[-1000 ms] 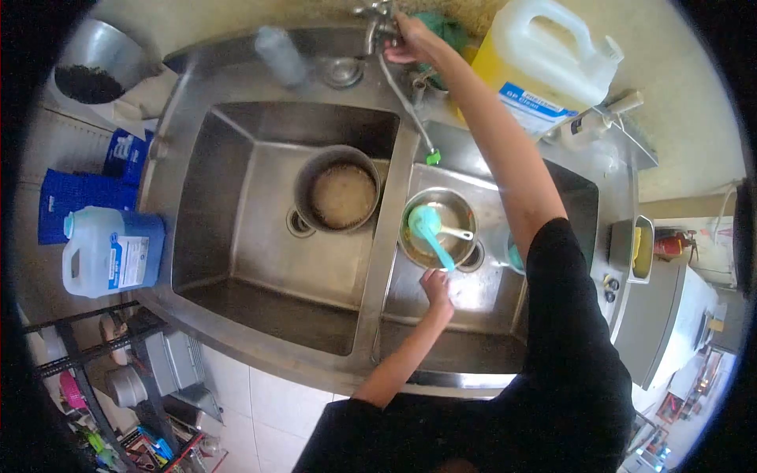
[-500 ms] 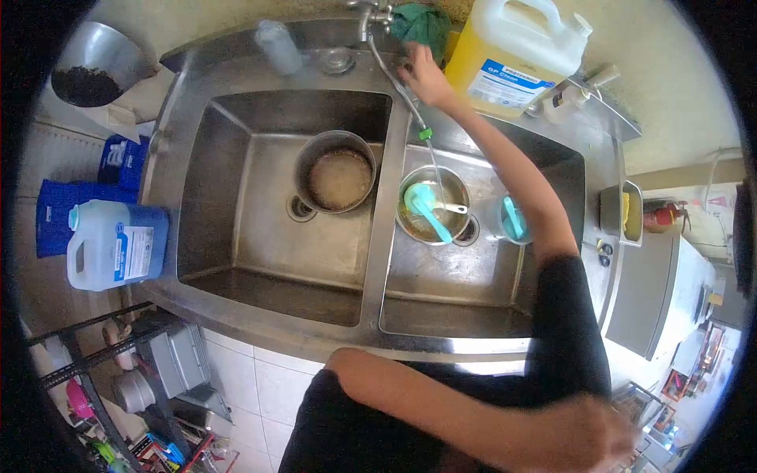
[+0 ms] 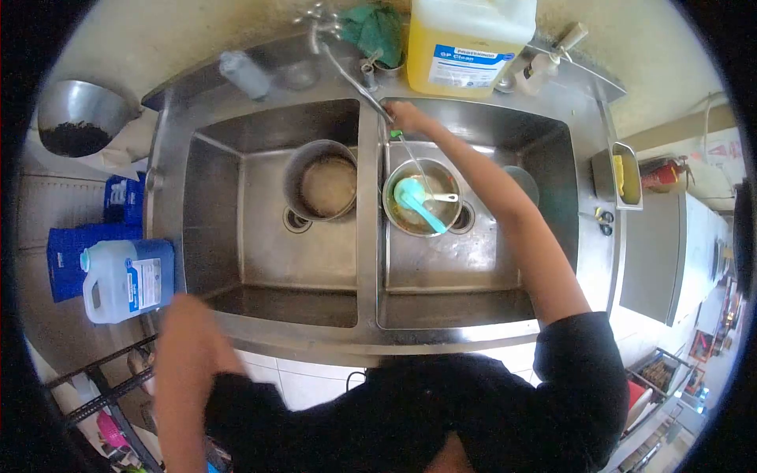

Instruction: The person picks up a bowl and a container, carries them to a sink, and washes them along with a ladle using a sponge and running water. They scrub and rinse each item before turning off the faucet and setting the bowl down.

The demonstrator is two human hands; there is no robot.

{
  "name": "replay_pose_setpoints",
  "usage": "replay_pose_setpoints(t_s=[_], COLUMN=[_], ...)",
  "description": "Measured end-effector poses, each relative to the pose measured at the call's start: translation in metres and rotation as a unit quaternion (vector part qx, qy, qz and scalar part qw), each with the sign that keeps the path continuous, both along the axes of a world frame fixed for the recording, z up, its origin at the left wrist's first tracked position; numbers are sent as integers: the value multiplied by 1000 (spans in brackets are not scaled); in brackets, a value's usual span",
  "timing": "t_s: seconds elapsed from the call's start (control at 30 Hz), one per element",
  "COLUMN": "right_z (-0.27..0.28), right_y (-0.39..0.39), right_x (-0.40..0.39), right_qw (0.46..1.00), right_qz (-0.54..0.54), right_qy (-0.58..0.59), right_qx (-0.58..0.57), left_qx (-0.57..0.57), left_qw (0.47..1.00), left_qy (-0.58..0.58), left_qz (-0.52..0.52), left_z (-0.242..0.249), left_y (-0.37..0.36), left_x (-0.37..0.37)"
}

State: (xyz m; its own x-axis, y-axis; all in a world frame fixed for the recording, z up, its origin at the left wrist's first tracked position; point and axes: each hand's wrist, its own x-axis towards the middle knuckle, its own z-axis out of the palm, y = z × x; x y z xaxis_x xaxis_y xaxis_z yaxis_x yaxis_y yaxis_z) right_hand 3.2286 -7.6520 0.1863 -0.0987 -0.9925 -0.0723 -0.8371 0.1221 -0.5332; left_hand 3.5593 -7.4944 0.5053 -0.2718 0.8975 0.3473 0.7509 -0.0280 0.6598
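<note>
My right hand (image 3: 408, 118) is closed around the lower end of the tap's long metal spout (image 3: 351, 81), just above its green tip (image 3: 396, 135). A thin stream runs from the tip into a metal bowl (image 3: 394, 223) in the right basin. The bowl holds liquid, a turquoise utensil (image 3: 422, 206) and another with a pale handle (image 3: 444, 198). Beside my right forearm is a clear round container (image 3: 522, 186), partly hidden. My left arm (image 3: 189, 355) is blurred at the lower left, and its hand is out of view.
A deep pot (image 3: 296, 177) with brownish residue sits in the left basin (image 3: 268, 264). Jugs of yellow liquid (image 3: 465, 47) and blue liquid (image 3: 130, 280) stand at the back and left. Scissors (image 3: 605, 221) and a metal container (image 3: 605, 177) lie on the right rim. A green cloth (image 3: 372, 31) hangs behind.
My right hand has come down from near the green cloth onto the spout. My left arm has swung from the lower right to the lower left. The view has shifted.
</note>
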Motion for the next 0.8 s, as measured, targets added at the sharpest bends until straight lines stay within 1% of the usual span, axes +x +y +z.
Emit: replay_pose_setpoints(t_s=[0.07,0.13,0.2,0.23,0.27,0.37,0.4,0.47,0.5,0.57,0.6,0.63,0.67,0.7,0.73,0.77,0.8], right_z=[18,71,101,126,147,161,156,120,110,90,82,101,98,94,89,90,66], right_y=[-15,-34,-65,-73,-81,-107,-120,-151,-155,-161,-161,-147,-136,-123,-101,-61,-29], right_x=[5,16,13,19,21,4,8,12,5,-1,-2,9,14,15,19,26,31], right_qw=[992,977,944,919,872,867,876,889,971,957,942,935,920,903,883,874,848], right_qz=[-96,-180,-216,-264,-300,-206,-216,-239,-114,-97,-83,-178,-188,-197,-206,-215,-283], right_qy=[80,34,-69,-219,-359,-453,-428,-371,-133,-15,44,-186,-172,-156,-143,-267,-273], right_qx=[19,-108,-240,-195,-146,-9,-47,-120,-165,-273,-321,-244,-297,-350,-398,-345,-355], left_qx=[-39,-63,-72,-78,-77,-46,-39,5,53,204,288,371,530,618,773,849,838], left_qw=[999,997,996,995,994,994,993,989,983,945,912,873,793,707,531,303,26], left_qy=[13,23,21,20,20,16,18,14,8,-25,-50,-86,-208,-227,-337,-419,-477], left_qz=[-30,-37,-54,-62,-68,-99,-111,-150,-178,-256,-288,-303,-218,-256,-79,103,264], left_z=[-2,-4,-6,-5,-4,-8,-9,-15,-22,-41,-54,-66,-92,-156,-201,-246,-308], left_y=[-7,-14,-20,-23,-27,-35,-38,-46,-51,-61,-64,-67,-68,-67,-62,-56,-52], left_x=[8,9,9,7,4,-4,-6,-12,-17,-32,-44,-59,-87,-106,-116,-124,-138])
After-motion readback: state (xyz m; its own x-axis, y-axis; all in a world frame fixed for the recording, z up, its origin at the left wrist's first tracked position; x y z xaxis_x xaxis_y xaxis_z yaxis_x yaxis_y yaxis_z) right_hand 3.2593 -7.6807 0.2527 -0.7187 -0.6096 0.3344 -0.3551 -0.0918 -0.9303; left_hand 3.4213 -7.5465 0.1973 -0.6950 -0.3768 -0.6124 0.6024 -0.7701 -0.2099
